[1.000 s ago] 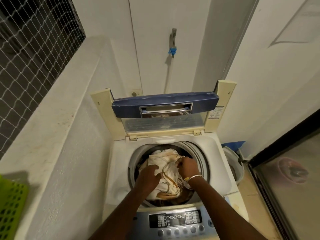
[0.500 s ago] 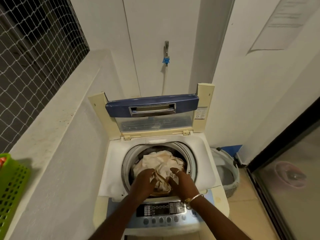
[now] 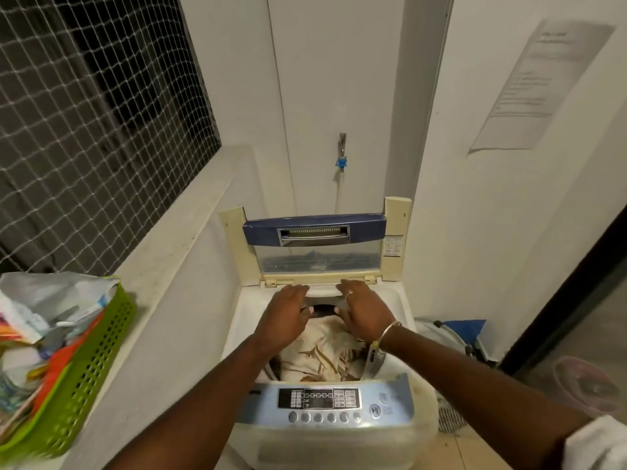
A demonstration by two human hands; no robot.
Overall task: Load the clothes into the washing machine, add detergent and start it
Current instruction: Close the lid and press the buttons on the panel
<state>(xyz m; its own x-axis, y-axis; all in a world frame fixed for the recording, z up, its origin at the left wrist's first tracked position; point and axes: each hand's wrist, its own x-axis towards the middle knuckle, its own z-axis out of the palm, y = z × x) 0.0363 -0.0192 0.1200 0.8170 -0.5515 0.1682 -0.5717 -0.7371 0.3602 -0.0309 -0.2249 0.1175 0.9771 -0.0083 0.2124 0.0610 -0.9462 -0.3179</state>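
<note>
A white top-loading washing machine [image 3: 244,320] stands below me with its folded lid [image 3: 314,232] raised at the back. Cream and brown patterned clothes [image 3: 322,351] fill the drum. My left hand [image 3: 283,312] and my right hand [image 3: 363,312] hover palm down over the far side of the drum opening, fingers stretched toward the lid hinge, holding nothing. The blue-grey control panel [image 3: 319,398] with a row of round buttons lies at the machine's near edge.
A green plastic basket [image 3: 84,364] with packets and bags sits on the ledge at left. Netting [image 3: 84,130] covers the window above. A tap [image 3: 342,154] hangs on the back wall. A laundry basket [image 3: 451,337] stands on the floor to the right, beside a dark-framed glass door [image 3: 576,300].
Both hands have let go of the clothes and lifted out of the drum toward the lid hinge. The camera has pulled back and tilted up, and the green basket shows more.
</note>
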